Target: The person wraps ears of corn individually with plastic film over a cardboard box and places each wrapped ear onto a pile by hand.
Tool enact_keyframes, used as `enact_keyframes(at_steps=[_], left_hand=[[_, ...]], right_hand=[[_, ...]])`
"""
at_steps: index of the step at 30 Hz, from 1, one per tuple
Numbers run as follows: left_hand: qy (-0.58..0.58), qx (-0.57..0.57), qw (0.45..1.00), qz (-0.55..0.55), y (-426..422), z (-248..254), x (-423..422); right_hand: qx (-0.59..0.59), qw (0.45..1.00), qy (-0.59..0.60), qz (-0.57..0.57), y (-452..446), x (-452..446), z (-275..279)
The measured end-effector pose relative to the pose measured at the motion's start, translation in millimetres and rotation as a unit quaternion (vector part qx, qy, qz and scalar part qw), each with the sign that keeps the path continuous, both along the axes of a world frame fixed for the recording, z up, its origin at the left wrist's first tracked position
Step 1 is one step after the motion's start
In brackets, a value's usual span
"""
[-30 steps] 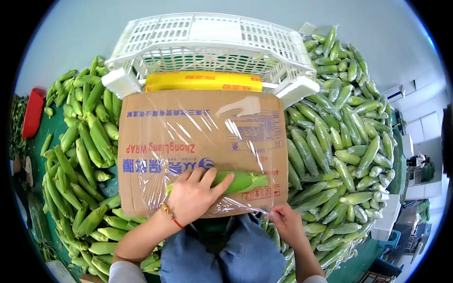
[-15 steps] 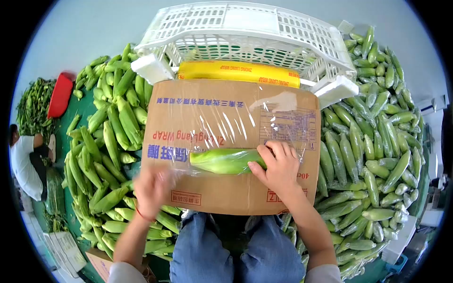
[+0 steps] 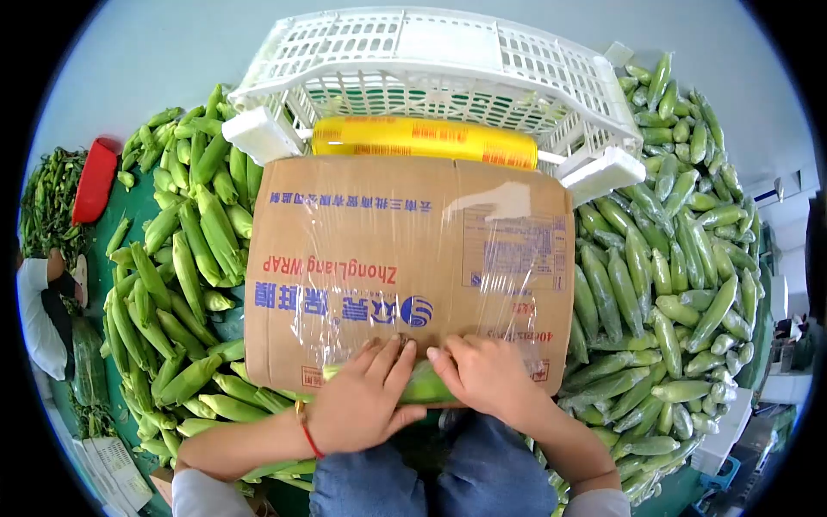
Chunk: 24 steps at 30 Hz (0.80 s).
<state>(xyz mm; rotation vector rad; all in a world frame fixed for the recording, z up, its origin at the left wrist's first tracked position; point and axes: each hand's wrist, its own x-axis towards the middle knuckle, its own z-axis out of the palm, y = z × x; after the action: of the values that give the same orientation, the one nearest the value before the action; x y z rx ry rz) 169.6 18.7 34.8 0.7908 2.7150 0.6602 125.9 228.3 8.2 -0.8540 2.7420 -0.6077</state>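
Note:
A green ear of corn in its husk (image 3: 426,385) lies crosswise at the near edge of a cardboard box (image 3: 345,202). My left hand (image 3: 360,398) rests over its left part, fingers bent onto the husk and thumb toward my lap. From the other side my right hand (image 3: 487,375) grips the ear, its thumb near my left fingertips. Clear plastic film (image 3: 448,250) stretches over the box top from a yellow roll (image 3: 422,140) to the corn. Both hands cover much of the ear.
Behind the roll stands a white plastic crate (image 3: 448,77). Unwrapped corn (image 3: 194,250) is heaped at left, film-wrapped ears (image 3: 655,284) at right. A red scoop-like container (image 3: 96,181) and another person (image 3: 43,314) are at far left.
The ear has moved from mid-box to the box's near edge. My left hand has come in from the left onto it; my right hand has moved nearer with it, and film now stretches behind.

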Motion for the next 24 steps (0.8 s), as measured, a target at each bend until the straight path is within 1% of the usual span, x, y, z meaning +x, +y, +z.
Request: enact_keyframes(at_steps=[1,2,3,4,5,7,8,9,12,13,15,16,17,19,20,21,23,24], left_hand=[[0.012,-0.013,1.0,-0.001,0,1,7],[0.026,-0.026,0.999,-0.001,0,1,13],[0.019,-0.037,0.999,0.018,0,-7,8],[0.043,-0.054,0.997,0.045,0,-12,-7],[0.067,-0.072,0.992,0.074,-2,-16,-29],[0.197,-0.08,0.965,0.155,-12,-43,-87],[0.213,-0.089,0.961,0.153,-19,-46,-119],[0.23,-0.097,0.956,0.15,-24,-47,-147],[0.119,-0.024,0.992,0.03,-37,-52,-201],[0.088,-0.04,0.995,0.017,-36,-47,-215],[-0.002,-0.071,0.997,-0.008,-28,-45,-218],[-0.004,-0.088,0.996,-0.011,-25,-47,-219],[-0.002,-0.105,0.994,-0.015,-22,-46,-222],[-0.003,-0.14,0.99,-0.025,-21,-45,-219],[0.006,-0.138,0.99,-0.023,-25,-44,-215],[0.017,-0.135,0.99,-0.023,-26,-43,-211],[0.026,-0.11,0.993,-0.025,-24,-39,-210],[0.02,-0.088,0.996,-0.021,-26,-35,-207]], right_hand=[[0.029,0.993,-0.116,0.001,-2,1,5],[0.027,0.994,-0.106,-0.022,-2,4,11],[0.024,0.994,-0.093,-0.043,-1,4,17],[0.022,0.995,-0.077,-0.063,0,3,21],[-0.046,0.996,0.026,-0.077,1,2,22],[-0.073,0.99,0.116,-0.01,-3,-6,17],[-0.086,0.983,0.164,0.021,-5,-12,13],[-0.054,0.981,0.178,0.053,-12,-19,8],[-0.004,0.966,0.245,0.084,-23,-65,-9],[-0.028,0.954,0.286,0.082,-29,-85,-6],[0.012,0.973,0.206,0.107,-38,-117,-9],[0.034,0.976,0.175,0.121,-40,-126,-12],[-0.042,0.968,0.213,0.124,-43,-125,-19],[-0.032,0.976,0.164,0.138,-34,-102,-7],[-0.027,0.978,0.144,0.15,-28,-90,4],[0.011,0.982,0.094,0.165,-20,-75,22],[0.049,0.975,-0.01,0.218,-3,-38,37],[0.026,0.97,-0.08,0.226,7,-23,40]])
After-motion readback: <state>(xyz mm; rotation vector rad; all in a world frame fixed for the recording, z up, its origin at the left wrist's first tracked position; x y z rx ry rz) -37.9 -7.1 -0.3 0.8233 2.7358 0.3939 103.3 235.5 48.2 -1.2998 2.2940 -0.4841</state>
